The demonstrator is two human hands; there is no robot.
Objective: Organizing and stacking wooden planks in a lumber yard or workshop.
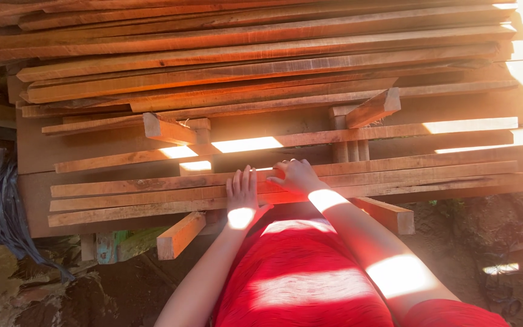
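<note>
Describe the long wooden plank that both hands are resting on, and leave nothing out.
The long reddish-brown wooden plank is thin, rough-sawn and narrow. It lies flat and nearly level at the near edge of the stacked timber, among similar strips, running left to right. Sunlight streaks it. The left hand presses flat on it, and the right hand curls over the strips just behind.

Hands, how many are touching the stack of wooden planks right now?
2. The left hand lies flat on the near planks. The right hand rests just beside it, fingers curled on a plank's edge. No other hands show.
</note>
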